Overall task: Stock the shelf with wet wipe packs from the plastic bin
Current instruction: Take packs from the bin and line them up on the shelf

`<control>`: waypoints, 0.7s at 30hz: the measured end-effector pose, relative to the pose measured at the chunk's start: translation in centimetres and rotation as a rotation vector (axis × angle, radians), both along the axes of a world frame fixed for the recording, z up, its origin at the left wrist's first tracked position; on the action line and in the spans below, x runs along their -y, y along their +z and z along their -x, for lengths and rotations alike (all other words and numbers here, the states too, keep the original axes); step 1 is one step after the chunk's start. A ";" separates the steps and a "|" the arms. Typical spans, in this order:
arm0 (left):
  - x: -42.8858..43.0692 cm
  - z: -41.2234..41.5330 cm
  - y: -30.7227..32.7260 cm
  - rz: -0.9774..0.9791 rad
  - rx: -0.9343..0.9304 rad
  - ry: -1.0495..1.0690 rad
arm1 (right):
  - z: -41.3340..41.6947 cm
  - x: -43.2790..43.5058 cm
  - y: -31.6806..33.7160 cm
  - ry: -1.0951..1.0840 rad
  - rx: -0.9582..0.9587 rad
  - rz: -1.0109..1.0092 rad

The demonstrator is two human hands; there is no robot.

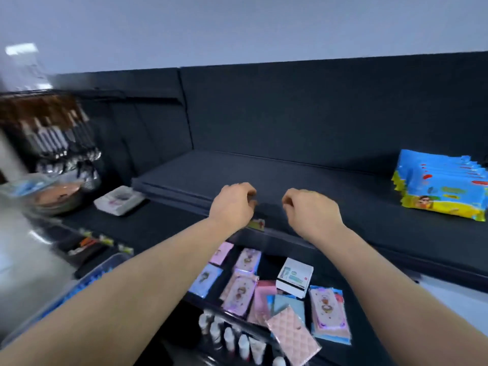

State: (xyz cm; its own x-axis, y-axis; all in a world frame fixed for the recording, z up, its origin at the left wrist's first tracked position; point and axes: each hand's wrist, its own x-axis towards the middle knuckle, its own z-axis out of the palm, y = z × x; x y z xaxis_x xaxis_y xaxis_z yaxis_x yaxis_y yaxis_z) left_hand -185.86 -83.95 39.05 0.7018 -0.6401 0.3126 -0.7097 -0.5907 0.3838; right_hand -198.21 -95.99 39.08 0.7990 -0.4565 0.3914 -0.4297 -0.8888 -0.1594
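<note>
Left hand [232, 204] and right hand [311, 210], grips loose and empty, hover above the shelf [290, 175]; plastic bin [87, 283] lies down-left, nearer the left.

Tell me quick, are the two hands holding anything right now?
Left hand: open, fingers loosely curled, holding nothing.
Right hand: open, fingers loosely curled, holding nothing.

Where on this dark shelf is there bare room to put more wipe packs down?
The dark shelf is bare from its left end to the blue wipe packs at right, beyond the left hand and right hand. Below the shelf it is crowded with small pink and blue packs and a white box.
</note>
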 end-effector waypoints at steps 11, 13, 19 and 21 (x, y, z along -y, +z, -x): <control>-30.3 -10.4 -5.8 -0.045 -0.191 0.456 | -13.5 -21.7 -7.2 0.383 -0.248 -0.176; -34.1 -11.3 -6.8 -0.091 -0.209 0.529 | -15.2 -24.3 -8.7 0.422 -0.309 -0.178; -41.8 -14.2 -11.8 -0.191 -0.354 0.715 | -19.7 -28.9 -13.3 0.519 -0.413 -0.203; -43.4 -15.5 -13.8 -0.228 -0.408 0.753 | -21.7 -29.9 -15.3 0.547 -0.455 -0.226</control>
